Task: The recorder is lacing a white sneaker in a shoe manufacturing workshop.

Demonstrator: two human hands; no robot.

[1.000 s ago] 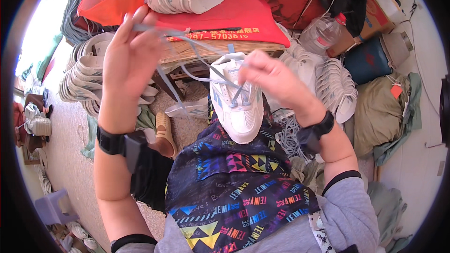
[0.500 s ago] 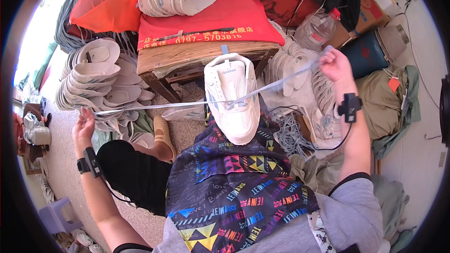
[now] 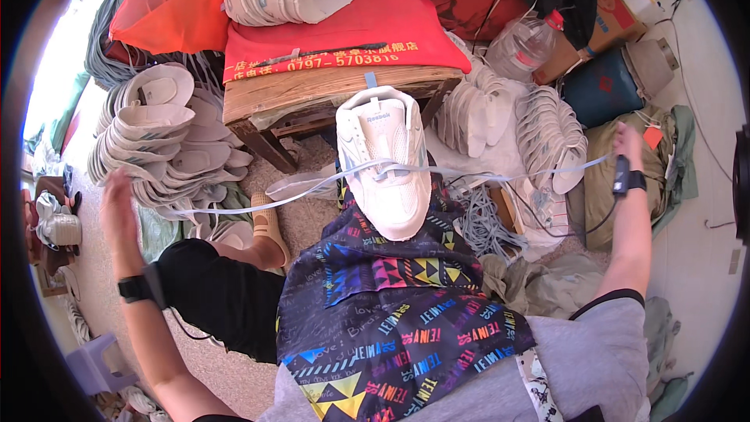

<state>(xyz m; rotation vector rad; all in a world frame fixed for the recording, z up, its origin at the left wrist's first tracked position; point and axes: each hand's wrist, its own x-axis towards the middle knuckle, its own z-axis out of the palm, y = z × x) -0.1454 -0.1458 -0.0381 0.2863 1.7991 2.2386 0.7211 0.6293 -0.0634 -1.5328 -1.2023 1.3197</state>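
Note:
A white shoe upper (image 3: 385,195) sits toe toward me over my lap, below the stool's front edge. A pale blue-grey shoelace (image 3: 305,191) crosses its eyelet area and stretches out slackly to both sides. On the far left my left hand (image 3: 119,207) is raised with its fingers stretched out, slightly blurred, apart from the lace's left end. Well out to the right is my right hand (image 3: 627,148), fingers pointing up; the lace's right end comes close to it, and whether the fingers still touch it is unclear.
Nested white shoe uppers (image 3: 160,125) are heaped at left; more uppers (image 3: 551,137) stand in rows at right. A wooden stool (image 3: 336,94) with a red cloth bears another stack. Loose laces (image 3: 488,223), a plastic bottle (image 3: 523,47) and a patterned apron (image 3: 391,297) are nearby.
Both hands have moved farther apart, the right one also lower. The lace, taut before with its ends at the hands, now sags, and its left end is free of my left hand.

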